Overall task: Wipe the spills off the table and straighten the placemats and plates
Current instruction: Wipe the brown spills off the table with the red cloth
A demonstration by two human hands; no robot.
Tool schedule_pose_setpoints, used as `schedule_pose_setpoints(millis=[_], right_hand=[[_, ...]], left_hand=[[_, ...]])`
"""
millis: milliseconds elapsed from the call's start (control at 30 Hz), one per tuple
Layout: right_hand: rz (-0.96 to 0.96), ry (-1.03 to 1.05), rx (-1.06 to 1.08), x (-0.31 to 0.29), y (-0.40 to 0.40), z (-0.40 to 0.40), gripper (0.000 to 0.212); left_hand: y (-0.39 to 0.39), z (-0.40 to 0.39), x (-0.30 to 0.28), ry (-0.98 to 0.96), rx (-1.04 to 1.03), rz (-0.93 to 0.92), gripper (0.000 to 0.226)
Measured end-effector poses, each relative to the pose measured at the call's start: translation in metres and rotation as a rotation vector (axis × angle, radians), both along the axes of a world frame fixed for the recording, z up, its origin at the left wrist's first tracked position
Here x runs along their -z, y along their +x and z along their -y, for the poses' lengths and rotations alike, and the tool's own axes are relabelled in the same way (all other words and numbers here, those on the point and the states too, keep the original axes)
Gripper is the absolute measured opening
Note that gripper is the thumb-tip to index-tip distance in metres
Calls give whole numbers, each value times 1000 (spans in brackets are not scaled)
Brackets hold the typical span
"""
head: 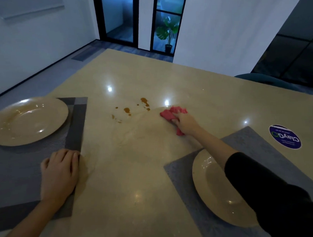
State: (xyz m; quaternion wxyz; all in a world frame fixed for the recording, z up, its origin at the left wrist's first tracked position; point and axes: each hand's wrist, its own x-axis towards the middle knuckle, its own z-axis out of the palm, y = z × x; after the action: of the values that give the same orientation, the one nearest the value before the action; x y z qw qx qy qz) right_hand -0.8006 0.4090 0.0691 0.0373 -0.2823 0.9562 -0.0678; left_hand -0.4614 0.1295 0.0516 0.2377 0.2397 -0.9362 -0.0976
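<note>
While the right arm reached out over the table, the scene stood as follows.

Table: a glossy beige table point(137, 173) took up most of the view, with ceiling lights mirrored in its top.

Spills: brown spills point(128, 110) lay in scattered drops and smears near the middle of the table, just left of the cloth; a faint wet streak curved below them.

Cloth: a crumpled red cloth point(171, 113) lay on the table, right of the spills and touching none of the larger drops.

Right hand: the right hand point(185, 123) pressed down on the cloth, its fingers curled over the bunched fabric and gripping it; a black sleeve covered the upper arm.

Left hand: the left hand point(59, 171) lay flat, palm down, with fingers straight and together, on the right edge of the dark placemat, fingertips at the mat's border; it held nothing.

Dark placemat: a grey woven placemat point(74, 128) with a darker border lay at the left, set askew to the table edge.

Left plate: a beige plate point(28, 120) sat on the far corner of that mat, overhanging its left side.

Right placemat: a lighter grey-blue placemat point(247, 140) lay at the right, also at an angle.

Right plate: a second beige plate point(215, 191) rested on it, partly hidden by the sleeve.

Sticker: a round blue sticker point(285, 136) sat on the table just beyond the right placemat.

Background: a potted plant point(168, 32) stood behind glass doors.
</note>
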Motion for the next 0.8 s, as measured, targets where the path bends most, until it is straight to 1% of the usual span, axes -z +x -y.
schedule_pose_setpoints(millis=[67,100,200,267,300,400,467,533,633,667,700,800], right_hand=[[-29,41,-88,6,15,0,48],[-31,43,-83,7,14,-6,49],[-48,46,51,3,-12,-27,44],[-33,30,175,-4,-27,-24,44],[-31,21,189,-7,-28,-14,45],[0,-52,71,-5,-13,28,45],[43,-72,-57,-8,20,52,42],[49,-70,-201,-8,53,57,42],[12,-107,-303,-5,70,30,42],[-2,-121,-300,-2,63,17,41],[-12,-129,-251,-2,50,4,41],[29,-111,10,-9,-6,-21,39]], left_hand=[[1,2,0,22,3,26,43],[2,3,1,29,7,31,44],[3,4,3,35,9,32,41],[2,4,5,30,-1,38,40],[1,4,5,29,-6,33,39],[0,3,3,41,4,20,37],[1,3,3,29,11,9,36],[3,4,3,20,9,7,35],[4,4,5,26,20,10,36],[4,5,5,25,22,11,36],[3,5,5,19,21,13,37],[1,5,6,-3,6,24,36]])
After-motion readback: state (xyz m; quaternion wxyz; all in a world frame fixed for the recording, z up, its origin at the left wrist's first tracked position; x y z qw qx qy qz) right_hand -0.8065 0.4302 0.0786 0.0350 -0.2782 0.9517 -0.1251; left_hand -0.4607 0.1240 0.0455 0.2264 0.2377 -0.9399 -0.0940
